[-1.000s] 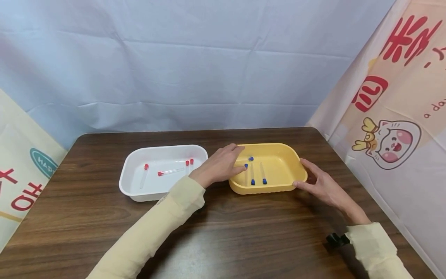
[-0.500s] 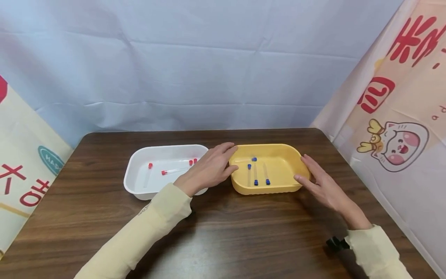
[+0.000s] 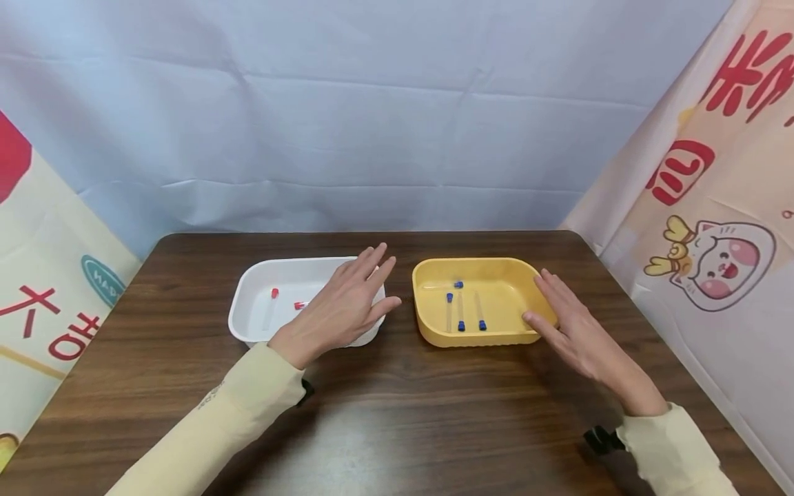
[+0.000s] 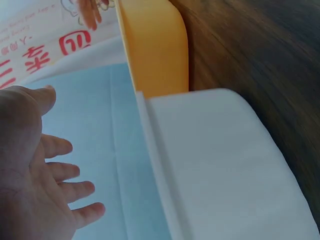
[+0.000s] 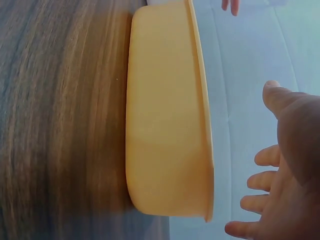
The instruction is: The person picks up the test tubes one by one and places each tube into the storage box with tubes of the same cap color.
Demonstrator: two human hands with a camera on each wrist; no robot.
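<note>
My left hand (image 3: 340,303), fingers straight and spread, hovers over the right part of the white tray (image 3: 253,296), holding nothing. Inside that tray lie small clear tubes with red caps (image 3: 275,293); two caps show, and the hand covers the tray's right part. To the right stands a yellow tray (image 3: 511,303) with several clear tubes with blue caps (image 3: 482,324) in its left half. My right hand (image 3: 577,337) is at the yellow tray's right end, fingers extended. In the right wrist view its fingers (image 5: 257,203) appear apart from the tray's rim.
Both trays stand side by side on a dark wooden table (image 3: 397,427), a narrow gap between them. A pale cloth (image 3: 347,124) hangs behind the table, and printed cloths (image 3: 713,262) flank it left and right.
My left hand has moved left from the yellow tray's left rim to above the white tray, its fingers spreading. The right hand stays by the yellow tray's right end. The head view has shifted slightly.
</note>
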